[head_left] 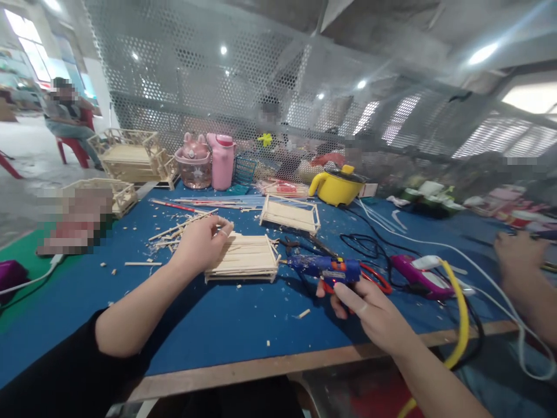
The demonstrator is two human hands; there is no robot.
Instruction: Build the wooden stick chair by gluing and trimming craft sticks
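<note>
A small model of pale wooden sticks (243, 255), with a slatted flat top, stands on the blue work table. My left hand (202, 241) is at its far left corner, fingers bent and closed on that edge; the exact fingertip contact is partly hidden. In my right hand (365, 305) is a blue hot glue gun (322, 268), held by its handle with the fingers wrapped round. Its nozzle points left and meets, or nearly meets, the model's right end. Just behind stands a second stick frame (289, 215).
Loose sticks (183, 229) and scraps lie left. Finished stick models (130, 154), a pink bottle (223, 162) and a yellow pot (337, 186) stand behind. Cables and a purple-white device (422, 276) lie right, near another person's hand (520, 252). A perforated metal screen (243, 75) rises behind.
</note>
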